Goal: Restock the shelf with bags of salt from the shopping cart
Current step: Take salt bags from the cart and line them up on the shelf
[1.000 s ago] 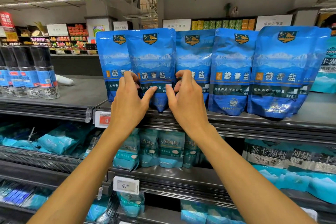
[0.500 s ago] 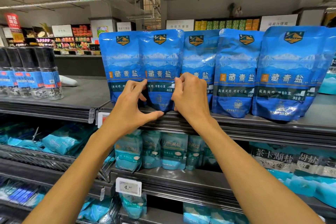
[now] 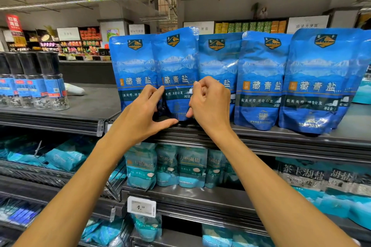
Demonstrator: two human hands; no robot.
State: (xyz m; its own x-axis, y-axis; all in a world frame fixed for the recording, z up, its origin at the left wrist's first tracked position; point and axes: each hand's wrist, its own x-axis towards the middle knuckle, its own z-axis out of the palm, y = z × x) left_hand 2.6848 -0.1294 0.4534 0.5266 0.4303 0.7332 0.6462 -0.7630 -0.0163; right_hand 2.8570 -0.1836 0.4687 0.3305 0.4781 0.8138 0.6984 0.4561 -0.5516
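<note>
Both hands were raised to the top shelf [image 3: 261, 136], at the second blue salt bag [image 3: 176, 62] from the left in a row of five upright bags. The left hand [image 3: 140, 116] had its fingers curved against the bag's left edge, thumb extended along the shelf lip under the bag's base; its grip was partly closed on that edge. The right hand [image 3: 210, 104] had its fingers curled tight at the bag's right edge, thumb low near the bottom corner, pinching it. The held bag stood slightly higher than the leftmost bag [image 3: 132, 66] and overlapped it. Pepper grinders [image 3: 40, 86] stood on the adjoining shelf to the left. Teal salt bags [image 3: 180, 166] filled the shelf below, above a price tag [image 3: 141, 206].
</note>
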